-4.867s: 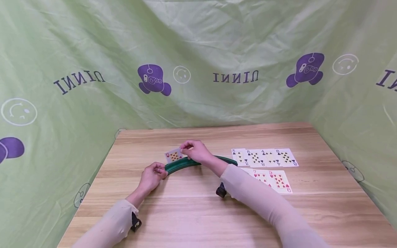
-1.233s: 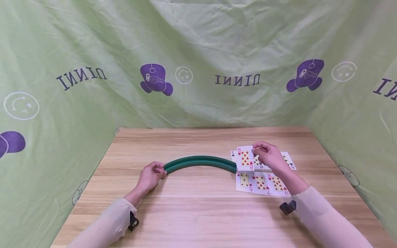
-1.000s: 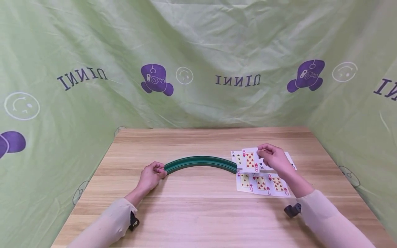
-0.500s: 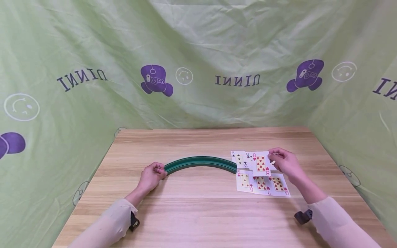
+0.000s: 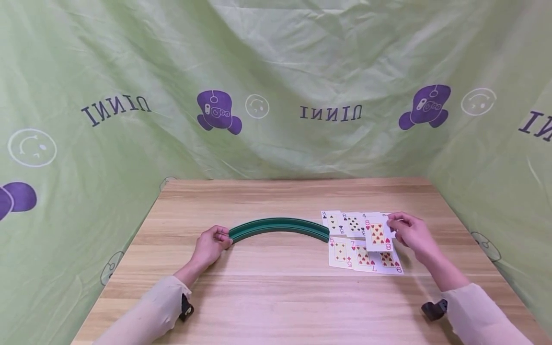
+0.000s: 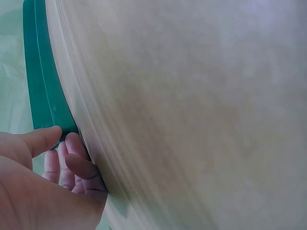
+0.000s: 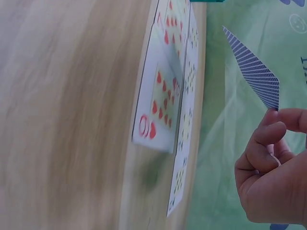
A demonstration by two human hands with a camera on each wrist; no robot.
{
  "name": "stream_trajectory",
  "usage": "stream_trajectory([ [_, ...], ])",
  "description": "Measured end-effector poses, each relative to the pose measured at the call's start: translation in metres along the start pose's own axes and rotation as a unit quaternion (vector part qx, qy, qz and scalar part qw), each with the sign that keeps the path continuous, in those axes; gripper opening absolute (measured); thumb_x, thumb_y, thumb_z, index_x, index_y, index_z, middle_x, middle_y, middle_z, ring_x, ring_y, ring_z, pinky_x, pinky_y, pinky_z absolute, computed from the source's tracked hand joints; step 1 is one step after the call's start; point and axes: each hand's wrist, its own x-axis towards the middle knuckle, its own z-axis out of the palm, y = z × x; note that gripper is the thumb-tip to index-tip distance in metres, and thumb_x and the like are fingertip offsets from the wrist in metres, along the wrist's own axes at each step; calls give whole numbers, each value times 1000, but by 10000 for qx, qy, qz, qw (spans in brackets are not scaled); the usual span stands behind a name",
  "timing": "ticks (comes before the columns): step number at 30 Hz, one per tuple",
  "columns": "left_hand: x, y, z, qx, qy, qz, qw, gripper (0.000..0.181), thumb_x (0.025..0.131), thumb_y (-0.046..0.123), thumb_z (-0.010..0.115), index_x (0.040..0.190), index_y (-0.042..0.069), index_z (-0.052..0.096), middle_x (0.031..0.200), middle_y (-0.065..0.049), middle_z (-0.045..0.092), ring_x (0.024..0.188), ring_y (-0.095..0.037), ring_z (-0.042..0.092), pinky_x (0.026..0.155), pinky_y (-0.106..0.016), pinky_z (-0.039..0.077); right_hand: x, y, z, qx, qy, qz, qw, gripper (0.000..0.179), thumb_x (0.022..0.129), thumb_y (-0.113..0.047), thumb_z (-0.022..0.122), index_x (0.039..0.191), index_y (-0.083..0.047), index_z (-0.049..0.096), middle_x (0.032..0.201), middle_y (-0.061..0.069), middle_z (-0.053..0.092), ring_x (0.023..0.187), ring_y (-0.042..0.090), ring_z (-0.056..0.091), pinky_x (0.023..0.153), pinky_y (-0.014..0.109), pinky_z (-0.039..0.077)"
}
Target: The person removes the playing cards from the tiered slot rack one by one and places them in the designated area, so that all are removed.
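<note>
My right hand (image 5: 412, 235) pinches an eight of hearts (image 5: 377, 235) by its upper right corner, in front of the laid-out cards in the head view. The right wrist view shows the patterned back of this playing card (image 7: 256, 74), raised above the table between thumb and finger. A curved green card holder (image 5: 278, 224) lies at mid-table with no card in its groove. At its left end, my left hand (image 5: 210, 247) grips it; in the left wrist view the thumb presses on the green holder (image 6: 45, 91) with the fingers tucked at its end.
Face-up cards lie in two overlapping rows right of the holder. Black cards, including a three of clubs (image 5: 332, 223), form the back row; the front one has a five of diamonds (image 5: 339, 252), seven of hearts (image 5: 362, 258) and nine of hearts (image 5: 390, 262). Green cloth (image 5: 276, 153) surrounds the wooden table (image 5: 267, 297).
My right hand has taken the eight of hearts out of the holder and carried it right over the card rows, lately also slightly nearer. My left hand has stayed at the holder's end.
</note>
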Motion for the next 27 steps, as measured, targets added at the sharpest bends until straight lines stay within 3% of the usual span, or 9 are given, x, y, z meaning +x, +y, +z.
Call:
stream_trajectory([
  [11,2,0,0,7,-56,-11,10000,26,86,5,74,111,5,64,93,-7,67,83,-17,61,73,-24,47,-5,20,-15,-268,94,184,9994,49,102,-27,52,140,4,45,94,-10,58,66,6,53,56,25,46],
  [22,2,1,-1,63,-53,4,10000,27,87,5,74,112,5,63,96,-8,67,85,-18,61,74,-24,47,-7,31,-31,-544,150,399,9976,51,102,-28,48,140,6,44,86,-9,57,69,6,53,59,26,47],
  [27,2,0,-1,78,-73,20,9999,27,87,6,74,112,5,63,96,-7,67,85,-17,61,74,-25,47,-6,39,-39,-801,132,572,9951,53,103,-31,46,142,5,43,93,-6,59,75,5,54,64,26,48],
])
